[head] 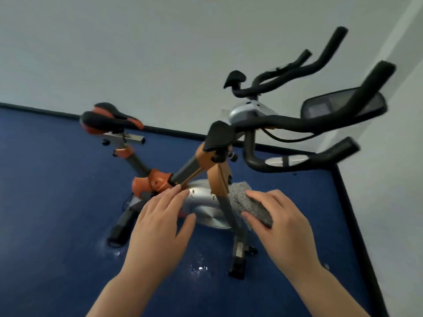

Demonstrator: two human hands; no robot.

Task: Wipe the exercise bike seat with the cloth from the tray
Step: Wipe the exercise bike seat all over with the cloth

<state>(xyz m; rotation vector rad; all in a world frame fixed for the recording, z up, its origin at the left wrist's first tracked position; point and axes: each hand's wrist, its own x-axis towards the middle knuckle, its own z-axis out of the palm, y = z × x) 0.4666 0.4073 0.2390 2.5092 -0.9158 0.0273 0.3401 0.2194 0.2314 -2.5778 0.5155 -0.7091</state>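
Head view. Right hand [278, 221] clenched around a grey speckled cloth [248, 202]: fingers over the top, thumb underneath, the bunched end sticking out past the fingertips toward the bike frame. Left hand [160, 216] empty, fingers extended and slightly spread, palm down, thumb out to the side; it hovers in front of the silver flywheel [207, 203], and whether the fingertips touch the frame cannot be told.

Exercise bike seat [109, 118], black with orange trim, sits up and left on its post, well apart from both hands; the cloth is not on it. Orange frame post [217, 172] stands between the two hands. Black handlebars [320, 110] reach out to the upper right, above the right hand, with a dark console [343, 106] behind them.

Blue floor mat [57, 191] is open to the left of the bike and below the hands. Its dark border runs along the white wall [137, 53] behind and down the right side, close by the right forearm.
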